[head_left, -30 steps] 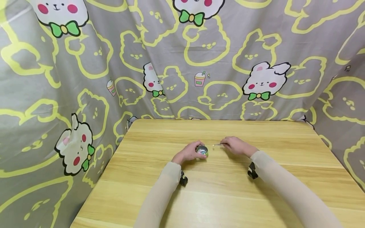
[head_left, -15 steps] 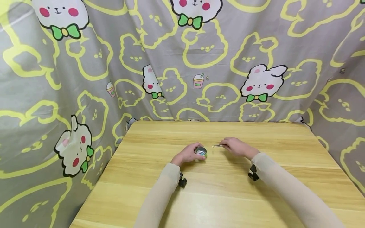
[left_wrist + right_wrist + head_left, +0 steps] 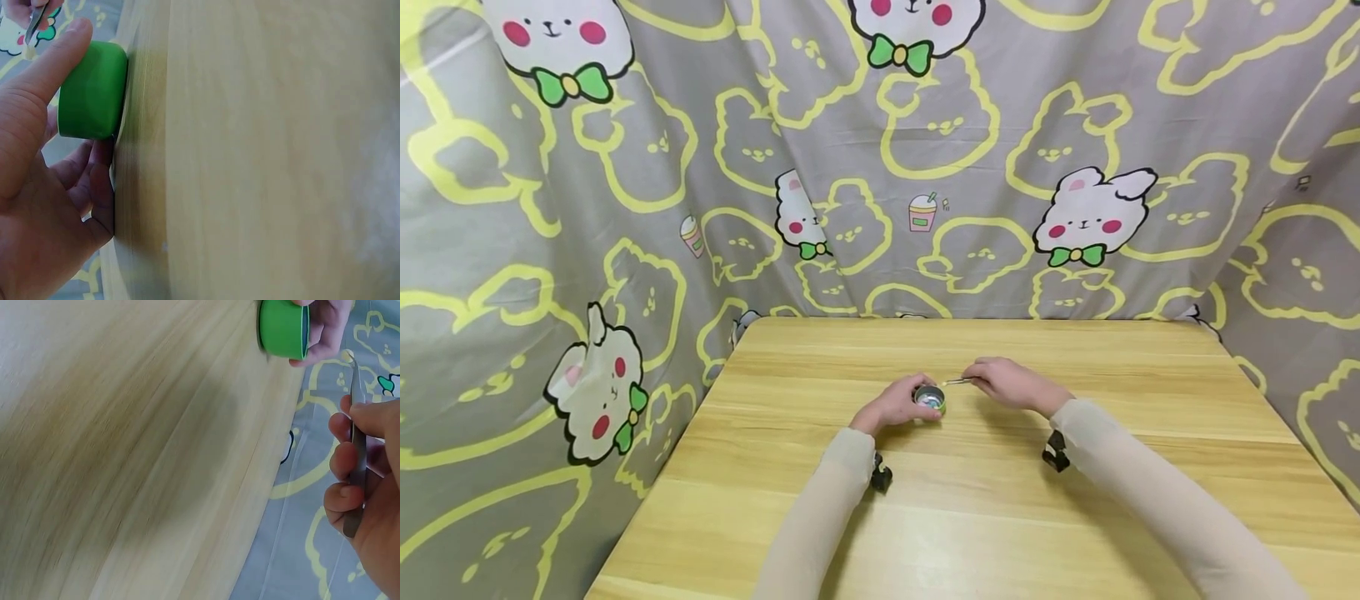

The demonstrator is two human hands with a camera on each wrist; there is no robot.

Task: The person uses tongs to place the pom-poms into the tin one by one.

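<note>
A small round green tin [image 3: 941, 409] stands on the wooden table with its mouth up; blue and white patches show inside. My left hand [image 3: 895, 405] holds it around the side, thumb at the near side and fingers at the far side. In my right hand [image 3: 1013, 385] a pair of metal tweezers [image 3: 358, 450] is pinched between thumb and fingers, its points toward the tin. A tiny pale yellow piece [image 3: 347, 356] sits at the tweezer tips. In the head view those tips are just right of the tin's rim, above the table.
The wooden table [image 3: 985, 517] spreads out around both hands. Behind it and on both sides hangs a grey curtain [image 3: 842, 108] with yellow outlines and white cartoon animals. A black wrist-worn device [image 3: 1056, 452] hangs under the right forearm, another black device [image 3: 882, 473] by the left.
My right hand has moved left, bringing the tweezers and the pale piece closer to the tin's rim. The left hand and the tin stay in place.
</note>
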